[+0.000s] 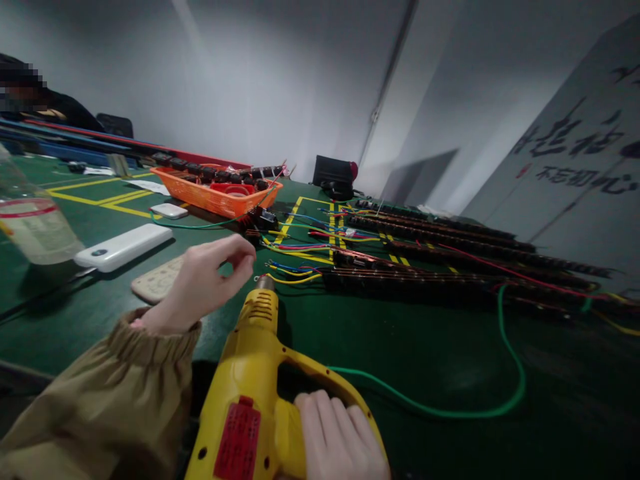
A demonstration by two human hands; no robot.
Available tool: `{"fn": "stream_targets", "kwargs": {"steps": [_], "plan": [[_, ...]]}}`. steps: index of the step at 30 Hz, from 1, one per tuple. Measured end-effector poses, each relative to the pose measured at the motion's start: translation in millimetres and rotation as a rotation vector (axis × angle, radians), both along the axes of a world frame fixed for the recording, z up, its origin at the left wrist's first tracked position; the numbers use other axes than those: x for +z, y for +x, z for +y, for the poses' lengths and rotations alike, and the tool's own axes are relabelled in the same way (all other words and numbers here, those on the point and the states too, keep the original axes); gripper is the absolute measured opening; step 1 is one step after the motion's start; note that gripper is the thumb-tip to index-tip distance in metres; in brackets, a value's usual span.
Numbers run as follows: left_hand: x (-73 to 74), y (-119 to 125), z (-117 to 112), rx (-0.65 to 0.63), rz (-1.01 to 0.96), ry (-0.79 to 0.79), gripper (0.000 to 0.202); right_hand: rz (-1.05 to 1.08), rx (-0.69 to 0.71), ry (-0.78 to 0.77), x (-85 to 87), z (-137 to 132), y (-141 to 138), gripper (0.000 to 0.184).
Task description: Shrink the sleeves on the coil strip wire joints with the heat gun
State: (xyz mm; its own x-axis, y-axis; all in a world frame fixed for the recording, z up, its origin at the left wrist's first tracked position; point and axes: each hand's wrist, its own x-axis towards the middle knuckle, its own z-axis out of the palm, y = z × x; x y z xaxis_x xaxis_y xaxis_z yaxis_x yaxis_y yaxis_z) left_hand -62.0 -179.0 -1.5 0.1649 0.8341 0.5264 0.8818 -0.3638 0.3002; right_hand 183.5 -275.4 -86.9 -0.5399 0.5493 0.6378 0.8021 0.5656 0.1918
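The right hand (340, 433) holds the yellow plastic heat gun (250, 373), probably for steady aiming; the left hand (200, 283) has narrow grip, contents unclear.

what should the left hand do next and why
I'd probably ease the left hand slightly away from the nozzle: its curled fingers sit close beside the tip, while the right hand grips the yellow heat gun, which may be hot.

Two bare hands (197, 287) (340, 433) are at one yellow heat gun (250, 373), with one plastic bottle (37, 230) to its left and one orange plastic basket (200, 195) beyond it.
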Motion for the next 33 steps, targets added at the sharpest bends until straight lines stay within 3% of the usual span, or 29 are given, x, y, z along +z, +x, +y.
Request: {"fn": "stream_targets", "kwargs": {"steps": [4,7,12,16,21,27,33], "plan": [[-16.8,-4,28,0.121,0.155,-0.07,0.019,0.144,-0.031,-0.008,1.0,-1,-7,0.049],[-35.6,-3,45,0.123,0.069,-0.103,0.021,0.185,-0.028,-0.062,1.0,-1,-10,0.048],[-57.2,-6,68,0.05,-0.103,-0.099,0.023,0.272,-0.006,-0.172,5.3,1,-3,0.03],[-63.5,-9,75,-0.011,-0.187,-0.102,0.024,0.287,0.011,-0.232,13.4,5,10,0.015],[-67.0,-12,79,-0.016,-0.235,-0.116,0.027,0.282,-0.04,-0.223,16.7,8,25,0.011],[-72.7,-13,84,-0.13,-0.166,-0.197,0.032,0.235,-0.074,-0.199,12.3,11,45,0.014],[-77.0,-14,87,-0.163,-0.149,-0.195,0.028,0.101,-0.157,-0.208,13.1,13,70,0.034]]}}
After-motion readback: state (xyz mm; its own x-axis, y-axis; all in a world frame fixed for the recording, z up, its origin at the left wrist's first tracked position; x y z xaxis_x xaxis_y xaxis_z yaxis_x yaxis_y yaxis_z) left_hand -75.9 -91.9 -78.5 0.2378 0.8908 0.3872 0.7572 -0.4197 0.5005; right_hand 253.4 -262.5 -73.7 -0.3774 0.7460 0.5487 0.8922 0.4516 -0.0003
